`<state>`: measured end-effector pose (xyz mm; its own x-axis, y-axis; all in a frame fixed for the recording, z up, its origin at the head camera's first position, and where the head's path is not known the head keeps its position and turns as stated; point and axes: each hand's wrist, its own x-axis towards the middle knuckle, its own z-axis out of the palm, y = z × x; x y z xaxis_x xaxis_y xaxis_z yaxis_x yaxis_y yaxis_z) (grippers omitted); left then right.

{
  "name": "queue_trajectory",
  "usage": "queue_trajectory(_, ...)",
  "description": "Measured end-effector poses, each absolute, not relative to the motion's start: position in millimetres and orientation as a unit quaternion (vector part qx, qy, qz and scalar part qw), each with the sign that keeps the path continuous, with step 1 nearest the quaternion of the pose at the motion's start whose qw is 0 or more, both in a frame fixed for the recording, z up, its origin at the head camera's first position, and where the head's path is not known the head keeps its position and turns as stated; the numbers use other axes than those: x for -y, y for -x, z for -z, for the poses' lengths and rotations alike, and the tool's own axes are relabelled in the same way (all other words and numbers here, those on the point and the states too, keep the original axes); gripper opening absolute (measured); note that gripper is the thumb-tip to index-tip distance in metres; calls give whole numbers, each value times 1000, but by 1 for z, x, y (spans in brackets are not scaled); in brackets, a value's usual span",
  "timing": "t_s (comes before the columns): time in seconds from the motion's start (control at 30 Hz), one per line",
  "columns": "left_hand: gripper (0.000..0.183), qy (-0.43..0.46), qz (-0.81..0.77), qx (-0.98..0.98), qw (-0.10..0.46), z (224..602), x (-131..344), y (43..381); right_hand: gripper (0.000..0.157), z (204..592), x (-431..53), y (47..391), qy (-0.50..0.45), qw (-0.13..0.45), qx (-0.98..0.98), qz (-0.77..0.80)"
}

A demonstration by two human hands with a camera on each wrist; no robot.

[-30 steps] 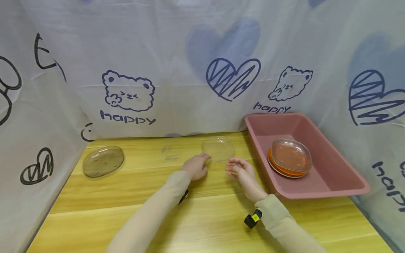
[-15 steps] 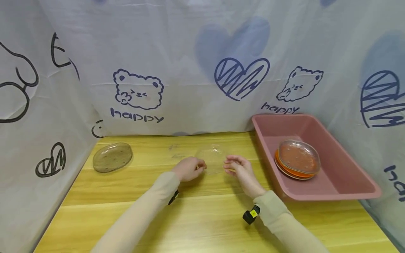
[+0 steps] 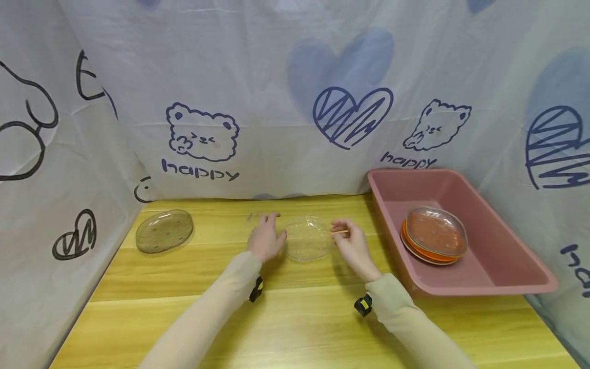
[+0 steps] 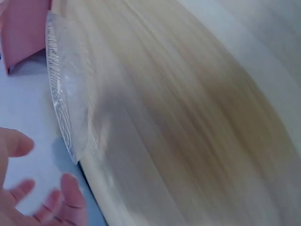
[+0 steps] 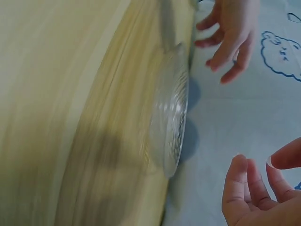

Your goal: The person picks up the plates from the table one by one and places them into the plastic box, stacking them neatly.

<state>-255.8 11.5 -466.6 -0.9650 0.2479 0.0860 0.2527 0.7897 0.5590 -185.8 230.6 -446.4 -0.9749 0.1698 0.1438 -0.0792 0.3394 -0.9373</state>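
A clear plastic or glass plate (image 3: 307,241) with a rounded rim lies on the wooden table between the two hands. My left hand (image 3: 266,239) is just off its left side, fingers spread and loose. The left wrist view shows that hand (image 4: 44,195) holding nothing, with the clear plate (image 4: 68,89) beyond it. On the plate's right my right hand (image 3: 352,249) hovers with loosely bent fingers. In the right wrist view the right hand's thumb and fingers (image 5: 234,183) have a gap between them, apart from the plate (image 5: 171,113).
A brownish see-through plate (image 3: 164,231) lies at the table's left back. At the right, a pink tub (image 3: 495,246) contains a stack of plates, a clear one (image 3: 435,230) over orange ones (image 3: 415,250). A printed cloth (image 3: 272,138) hangs along the back and sides.
The clear plate has come nearer to me and a little left, with the left hand at its edge. The left hand has since come off it and its fingers have spread. The right hand stays close by.
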Motion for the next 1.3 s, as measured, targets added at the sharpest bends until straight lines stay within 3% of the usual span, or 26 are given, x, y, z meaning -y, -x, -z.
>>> queue_trajectory(0.17,67,72,313,946,-37,472,-13,258,38,452,-234,189,14,144,857,-495)
queue_trajectory(0.47,75,42,356,928,-103,479,-18,261,40,456,-236,193,6,164,901,-401)
queue_trajectory(1.3,66,56,353,927,-118,487,-39,259,39,463,-237,186,-2,163,907,-388)
